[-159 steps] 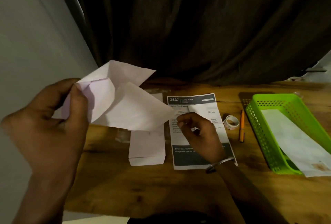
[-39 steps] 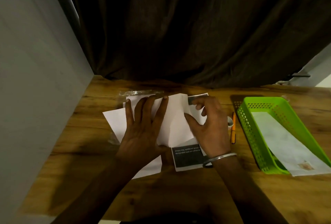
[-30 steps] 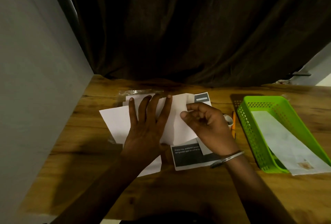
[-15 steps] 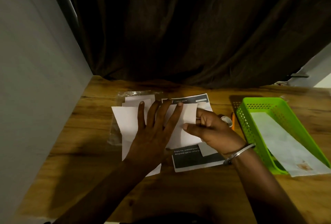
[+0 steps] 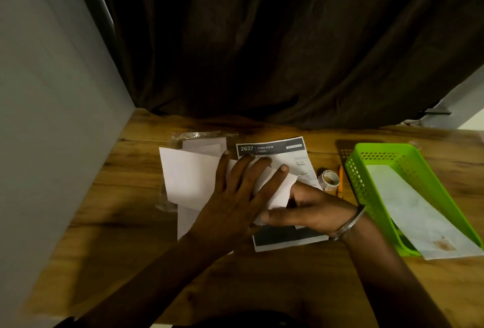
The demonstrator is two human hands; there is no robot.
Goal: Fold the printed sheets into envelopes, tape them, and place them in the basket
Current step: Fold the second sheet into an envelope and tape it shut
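Wood-grain desk [image 5: 131,262], grey wall [image 5: 52,92] along its left edge, dark brown curtain [image 5: 262,52] hanging behind the back edge. Count: one green basket [image 5: 358,178] at the desk's right edge with one folded envelope [image 5: 408,209] lying in it, one tape roll [image 5: 329,180] and one orange pen [image 5: 340,171] just beside the basket, one printed sheet [image 5: 288,152] mid-desk. Partly over that, one white sheet [image 5: 188,178]: left grip [image 5: 235,204] flat, fingers spread, pressing it down; right grip [image 5: 311,209] pinching its right-hand flap.
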